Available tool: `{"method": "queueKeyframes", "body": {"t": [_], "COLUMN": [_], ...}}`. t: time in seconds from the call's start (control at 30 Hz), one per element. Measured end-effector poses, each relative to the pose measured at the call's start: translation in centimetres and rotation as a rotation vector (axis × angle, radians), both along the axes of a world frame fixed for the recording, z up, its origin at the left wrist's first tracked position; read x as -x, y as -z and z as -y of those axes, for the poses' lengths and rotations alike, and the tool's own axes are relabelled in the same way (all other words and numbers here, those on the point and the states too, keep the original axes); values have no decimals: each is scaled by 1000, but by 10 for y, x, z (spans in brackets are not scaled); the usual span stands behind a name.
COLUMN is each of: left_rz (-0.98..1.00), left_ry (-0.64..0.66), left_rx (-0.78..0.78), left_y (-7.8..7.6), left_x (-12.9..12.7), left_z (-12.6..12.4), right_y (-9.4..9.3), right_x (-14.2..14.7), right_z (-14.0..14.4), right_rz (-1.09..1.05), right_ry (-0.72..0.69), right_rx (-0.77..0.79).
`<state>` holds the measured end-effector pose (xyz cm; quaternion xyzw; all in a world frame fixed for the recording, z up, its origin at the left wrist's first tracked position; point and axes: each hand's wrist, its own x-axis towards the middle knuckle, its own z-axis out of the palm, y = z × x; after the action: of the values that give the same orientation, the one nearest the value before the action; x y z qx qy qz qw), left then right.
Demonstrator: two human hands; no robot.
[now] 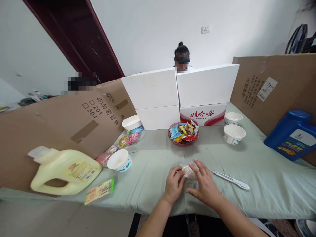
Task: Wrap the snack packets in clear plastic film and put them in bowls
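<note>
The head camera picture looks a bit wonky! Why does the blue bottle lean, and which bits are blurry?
Head view: wide-lens stretching near the edge probably makes the blue bottle slant; the clear packet at the left hand looks soft; square blocks hide part of the person behind the white boxes.

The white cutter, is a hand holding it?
No, the white cutter lies on the green cloth, to the right of the right hand.

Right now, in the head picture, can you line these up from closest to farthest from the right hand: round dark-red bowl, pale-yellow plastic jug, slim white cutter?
1. Slim white cutter: just right of the right hand.
2. Round dark-red bowl: farther ahead, slightly left.
3. Pale-yellow plastic jug: far over on the left.
</note>
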<state>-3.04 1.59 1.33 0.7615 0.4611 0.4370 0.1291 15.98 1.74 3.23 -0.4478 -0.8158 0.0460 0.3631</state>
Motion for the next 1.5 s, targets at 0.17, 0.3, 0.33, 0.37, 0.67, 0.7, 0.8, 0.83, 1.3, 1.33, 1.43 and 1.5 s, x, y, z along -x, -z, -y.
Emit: {"method": "queueKeyframes", "body": {"t": [0.17,0.3,0.33,0.37,0.67,0.7,0.8,0.83,1.3,1.33,1.43,1.5], "left_rz": [476,803,819,812,6,-85,-227,-238,-412,-393,-393,-438], "left_ry": [-234,-415,-441,-475,12,86,18,-36,-45,5,176,294], "left_rx": [123,221,201,153,-295,-240,-161,-156,83,85,138,226], "left_y": [14,27,29,29,-6,-9,-13,-12,-36,-42,-57,-63], "left_x": [8,15,16,17,4,1,-4,-3,20,22,28,30], "left_z": [-5,-17,-19,-20,32,36,32,27,-9,-2,22,34], "right_y": [25,40,39,36,-19,-19,-8,-3,-14,-17,-25,-28], "right_x": [-14,-63,-71,-76,-19,-14,-11,-13,-32,-35,-43,-43], "right_z": [-12,-13,-11,-8,31,30,15,8,-25,-20,-8,-6], "right_rz": [-223,-294,-292,-293,16,63,80,77,186,177,182,186], "right_ry": [142,378,423,461,-184,-204,-132,-95,133,113,4,-23], "right_rx": [7,67,56,28,37,62,61,48,390,419,538,541]}}
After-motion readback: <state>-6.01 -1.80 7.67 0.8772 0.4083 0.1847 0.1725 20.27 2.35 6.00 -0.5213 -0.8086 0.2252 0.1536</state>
